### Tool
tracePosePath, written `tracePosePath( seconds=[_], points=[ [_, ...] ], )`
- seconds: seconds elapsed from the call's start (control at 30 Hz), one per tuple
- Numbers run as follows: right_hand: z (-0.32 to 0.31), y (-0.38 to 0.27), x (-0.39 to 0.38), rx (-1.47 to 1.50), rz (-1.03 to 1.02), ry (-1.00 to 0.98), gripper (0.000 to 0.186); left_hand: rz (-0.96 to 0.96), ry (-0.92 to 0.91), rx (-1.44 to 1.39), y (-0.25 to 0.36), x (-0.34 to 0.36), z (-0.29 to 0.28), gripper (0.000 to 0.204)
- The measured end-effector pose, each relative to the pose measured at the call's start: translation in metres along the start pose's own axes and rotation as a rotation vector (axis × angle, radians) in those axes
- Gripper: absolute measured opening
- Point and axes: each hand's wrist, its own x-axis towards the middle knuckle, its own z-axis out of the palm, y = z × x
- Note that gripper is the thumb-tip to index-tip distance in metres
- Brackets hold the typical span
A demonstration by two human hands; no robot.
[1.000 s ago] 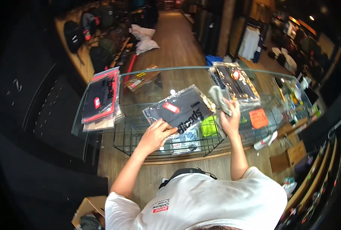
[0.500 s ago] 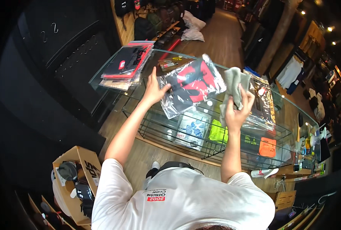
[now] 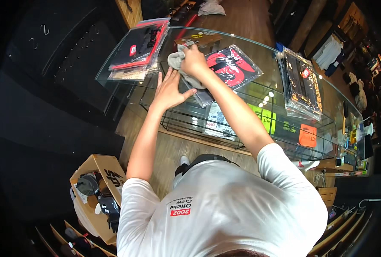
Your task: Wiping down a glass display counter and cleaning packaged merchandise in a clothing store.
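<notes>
A grey cloth point(image 3: 176, 59) is bunched under my right hand point(image 3: 194, 62), whose fingers are closed on it. The cloth presses on the left end of a clear plastic package point(image 3: 235, 67) with a black and red folded garment in it, lying flat on the glass counter top point(image 3: 259, 51). My left hand point(image 3: 170, 91) rests beside the cloth at the package's near left corner, fingers stretched out and thumb apart. My right forearm crosses over the package's near edge and hides part of it.
A stack of bagged dark garments point(image 3: 141, 45) lies on the counter's left end, another stack point(image 3: 302, 83) on its right. Folded items sit on a wire rack point(image 3: 242, 143) below the glass. A cardboard box point(image 3: 98, 192) with caps stands at lower left.
The package has gone from raised in my left hand to flat on the glass. My right hand has carried the cloth left onto it. My left hand has let go and flattened.
</notes>
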Motion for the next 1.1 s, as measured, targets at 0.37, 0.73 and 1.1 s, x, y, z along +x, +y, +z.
tracePosePath(
  seconds=[0.37, 0.73, 1.1],
  points=[
    [-0.083, 0.008, -0.136, 0.064, -0.128, -0.203, 0.055, 0.033, 0.021, 0.035, -0.01, -0.012, -0.005, 0.106],
    [0.001, 0.002, -0.029, -0.053, -0.158, 0.009, 0.044, 0.019, 0.027, 0.002, -0.007, -0.006, 0.005, 0.103],
    [-0.096, 0.185, 0.026, -0.404, 0.177, 0.208, 0.051, 0.05, 0.012, -0.002, -0.002, -0.001, -0.003, 0.099]
  ],
)
